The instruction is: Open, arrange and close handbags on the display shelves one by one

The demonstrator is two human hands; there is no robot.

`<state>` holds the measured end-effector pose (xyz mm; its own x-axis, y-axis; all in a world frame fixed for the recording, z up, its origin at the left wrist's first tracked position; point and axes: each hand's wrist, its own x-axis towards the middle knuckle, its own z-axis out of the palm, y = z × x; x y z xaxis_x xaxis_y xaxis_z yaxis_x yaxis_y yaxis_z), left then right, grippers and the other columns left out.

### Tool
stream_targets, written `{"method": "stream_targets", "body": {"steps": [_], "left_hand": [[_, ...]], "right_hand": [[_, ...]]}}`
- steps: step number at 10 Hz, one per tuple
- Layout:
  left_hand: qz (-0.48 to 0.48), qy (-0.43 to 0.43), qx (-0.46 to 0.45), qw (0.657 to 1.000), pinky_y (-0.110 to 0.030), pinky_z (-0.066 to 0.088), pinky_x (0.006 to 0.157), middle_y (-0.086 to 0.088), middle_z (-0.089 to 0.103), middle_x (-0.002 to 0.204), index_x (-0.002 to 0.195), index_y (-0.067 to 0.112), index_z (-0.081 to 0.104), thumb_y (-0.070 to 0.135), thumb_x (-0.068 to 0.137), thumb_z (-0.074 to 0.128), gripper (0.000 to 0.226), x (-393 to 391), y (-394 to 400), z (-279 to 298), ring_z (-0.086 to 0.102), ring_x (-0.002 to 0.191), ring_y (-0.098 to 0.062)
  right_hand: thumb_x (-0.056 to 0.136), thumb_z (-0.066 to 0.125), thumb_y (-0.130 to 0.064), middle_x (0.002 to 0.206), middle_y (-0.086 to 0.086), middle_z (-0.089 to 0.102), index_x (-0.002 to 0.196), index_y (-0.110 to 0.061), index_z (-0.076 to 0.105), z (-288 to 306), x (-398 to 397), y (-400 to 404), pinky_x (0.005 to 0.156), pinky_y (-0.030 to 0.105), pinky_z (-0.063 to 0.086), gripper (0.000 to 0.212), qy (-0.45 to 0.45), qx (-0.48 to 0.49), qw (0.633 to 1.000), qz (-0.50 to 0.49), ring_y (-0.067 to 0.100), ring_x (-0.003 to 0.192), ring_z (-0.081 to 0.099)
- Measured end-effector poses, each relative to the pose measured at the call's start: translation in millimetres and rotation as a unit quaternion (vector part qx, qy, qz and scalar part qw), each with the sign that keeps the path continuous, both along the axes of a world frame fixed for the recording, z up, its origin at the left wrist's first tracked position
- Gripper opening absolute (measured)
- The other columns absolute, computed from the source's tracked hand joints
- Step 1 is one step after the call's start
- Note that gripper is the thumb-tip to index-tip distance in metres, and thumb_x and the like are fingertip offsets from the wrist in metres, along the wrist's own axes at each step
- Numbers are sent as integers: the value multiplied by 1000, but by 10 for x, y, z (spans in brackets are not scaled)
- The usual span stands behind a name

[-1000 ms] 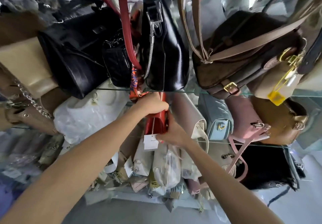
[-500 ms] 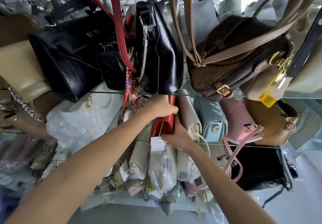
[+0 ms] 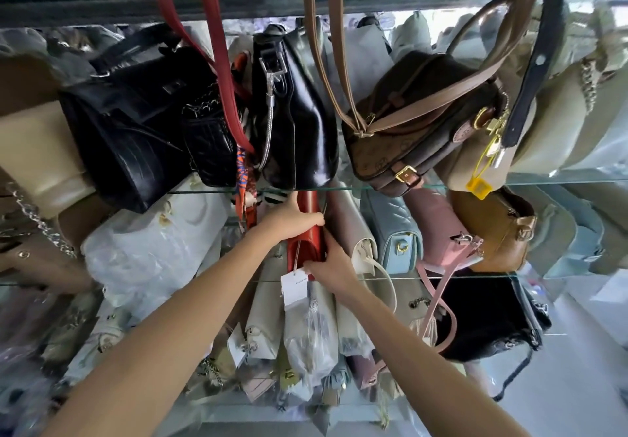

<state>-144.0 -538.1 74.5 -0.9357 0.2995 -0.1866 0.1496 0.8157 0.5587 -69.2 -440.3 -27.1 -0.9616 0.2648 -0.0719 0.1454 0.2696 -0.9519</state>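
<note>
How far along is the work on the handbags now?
Done: cannot tell; no bag shows signs of handling. In hand: the red handbag on the middle glass shelf, left hand on top, right hand at its side. Left: bags beside it, such as the light blue handbag.

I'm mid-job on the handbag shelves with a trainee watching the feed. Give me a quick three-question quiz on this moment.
1. True or false: both hands, the left hand and the right hand, are on the red handbag.
2. Multiple choice: the white price tag hangs from which bag? A) the light blue quilted bag B) the red handbag C) the glossy black bag
3. Fill in: the yellow tag hangs at the ____ side of the frame.

Key: 1 true; 2 B; 3 right.
</note>
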Motion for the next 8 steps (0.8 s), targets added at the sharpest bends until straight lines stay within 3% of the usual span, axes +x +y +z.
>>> {"method": "stream_targets", "body": {"steps": [1,2,3,4,5,6,7,8], "left_hand": [[3,-10,21,1000,-35,45,89,-12,55,136,163,37,8,56,84,69,102,60,-32,-3,55,112,-29],[-3,-12,31,999,-32,39,88,-14,47,152,165,30,3,50,89,68,103,121,-49,19,50,132,-32],[-17,1,25,1000,-30,38,91,-15,44,156,165,28,2,47,90,70,104,169,-74,31,46,138,-31],[-29,-13,8,999,-35,38,103,-16,32,164,165,32,-4,47,85,76,114,223,-112,27,37,146,-33],[-32,-32,27,999,-33,39,99,-13,33,164,164,35,-3,43,78,82,121,224,-139,12,41,144,-31],[-27,5,22,999,-32,45,95,-11,44,156,165,36,2,41,76,80,118,245,-134,4,51,131,-28],[-25,16,12,999,-38,54,94,-12,58,131,165,36,2,42,78,76,114,280,-119,-7,58,104,-23],[-21,28,29,999,-36,52,95,-12,58,137,165,33,4,47,80,75,112,300,-135,-52,60,112,-25]], "right_hand": [[81,67,-22,92,-8,73,136,-28,59,123,162,22,70,22,54,56,24,63,998,-7,9,81,68],[83,67,-40,86,-15,74,126,-36,67,205,348,62,69,25,52,43,76,228,969,-60,6,79,67],[84,69,-46,79,-20,72,94,-34,73,173,464,126,72,24,54,16,115,260,949,-136,3,79,68],[83,71,-39,68,-16,63,74,-26,63,48,504,199,63,18,45,18,139,263,941,-164,3,67,61],[81,76,-21,72,-12,59,70,-15,62,-60,466,230,60,21,43,19,191,279,931,-141,8,64,55],[84,72,-18,85,-4,60,76,-12,61,-15,374,171,70,29,48,15,194,294,935,-50,16,79,58],[83,66,-30,92,0,58,79,-15,56,35,309,51,72,35,49,18,169,278,944,-57,21,82,56],[81,61,-40,96,-2,58,85,-18,55,-16,328,47,75,37,51,23,138,294,944,-56,21,87,56]]}}
